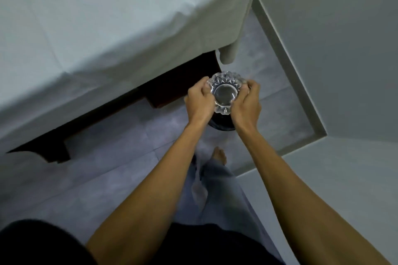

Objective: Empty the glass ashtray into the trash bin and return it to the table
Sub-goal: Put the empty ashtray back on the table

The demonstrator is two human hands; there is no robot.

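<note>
Grey floor [120,178] fills the low part of the view, and it is bare on both sides of the person's legs. Blue jeans [217,196] and one bare foot [219,155] show between the two long arms. Past the foot, both hands are held out over the floor. Each grip is closed on the glass ashtray [224,93], the left hand [199,101] on its left edge and the right hand [246,103] on its right edge, with the fingers curled over the rim. It sits up in the air between them, and its round middle looks clear. Right under it is the dark trash bin [221,123], and only a small curved piece of its rim peeks out below the hands. Just behind the hands is the worktop [86,28], covered by a pale cloth that hangs down over its edge. One corner of the cloth [228,54] droops close above the ashtray. Dark wood [168,92] shows in the gap under the cloth. To the right, a grey wall [333,38] and its low edge strip [286,64] close in the floor, so the open floor by the bin is a narrow strip.
</note>
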